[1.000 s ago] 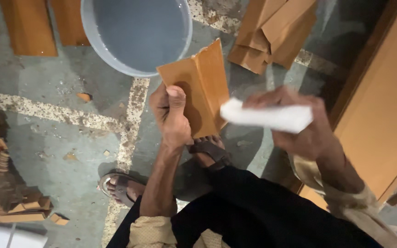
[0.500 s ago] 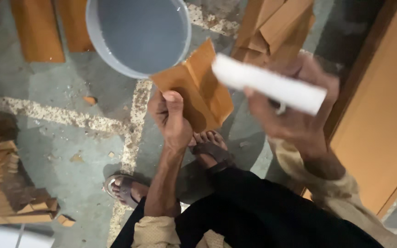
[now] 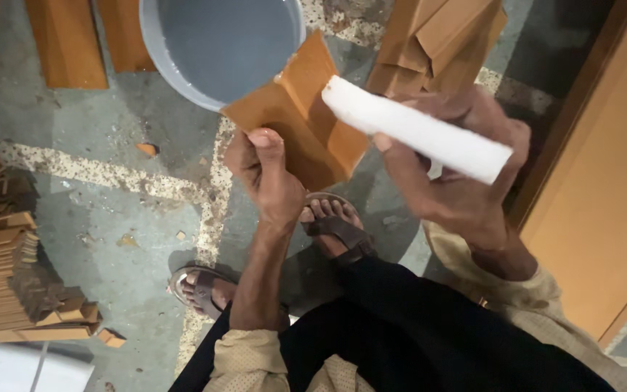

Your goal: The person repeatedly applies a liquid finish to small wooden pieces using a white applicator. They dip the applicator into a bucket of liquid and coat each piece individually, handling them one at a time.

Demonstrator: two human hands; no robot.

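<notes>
Two hands were occupied: left hand point(image 3: 266, 174) pinched a folded brown card point(image 3: 306, 116), thumb on its lower edge, just below a grey basin point(image 3: 219, 47). Right hand point(image 3: 455, 167) clasped a white block point(image 3: 415, 131) whose end touched the card. Card stack point(image 3: 9, 276) lay at left.

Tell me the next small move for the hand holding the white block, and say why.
Probably bring the white block in the right hand down onto the folded brown piece that the left hand holds up. The block's near end already hangs just over the piece's upper face, the piece is steadied above the grey basin, and nothing lies between them.
</notes>
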